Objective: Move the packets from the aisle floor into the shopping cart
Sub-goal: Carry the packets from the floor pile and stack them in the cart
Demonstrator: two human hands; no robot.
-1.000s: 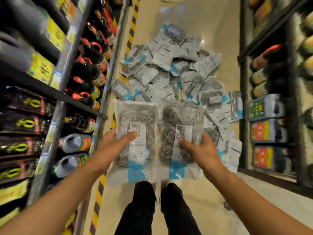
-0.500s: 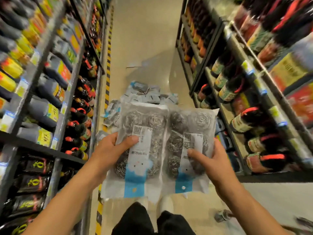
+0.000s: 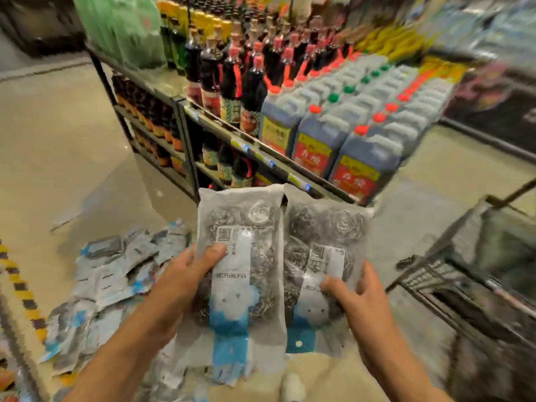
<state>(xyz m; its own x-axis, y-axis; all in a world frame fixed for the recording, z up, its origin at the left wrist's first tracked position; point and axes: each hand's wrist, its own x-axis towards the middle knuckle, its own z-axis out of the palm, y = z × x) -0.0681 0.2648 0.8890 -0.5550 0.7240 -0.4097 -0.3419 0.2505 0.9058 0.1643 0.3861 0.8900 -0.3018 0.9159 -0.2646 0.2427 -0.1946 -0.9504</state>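
The left hand [image 3: 174, 288] and right hand [image 3: 358, 303] are each gripping a scourer packet [image 3: 240, 268], thumbs pressing on top, packets edge to edge above open floor [image 3: 58, 158]; the cart [image 3: 452, 274] is standing just right, the remaining pile [image 3: 110, 274] lying left

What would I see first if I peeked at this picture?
Two clear plastic packets of silvery steel-wool scrubbers sit in the middle, the left packet held by the left hand and the right packet by the right hand. Behind them stand big dark jugs with red-and-yellow labels; a black wire shopping cart waits at right.
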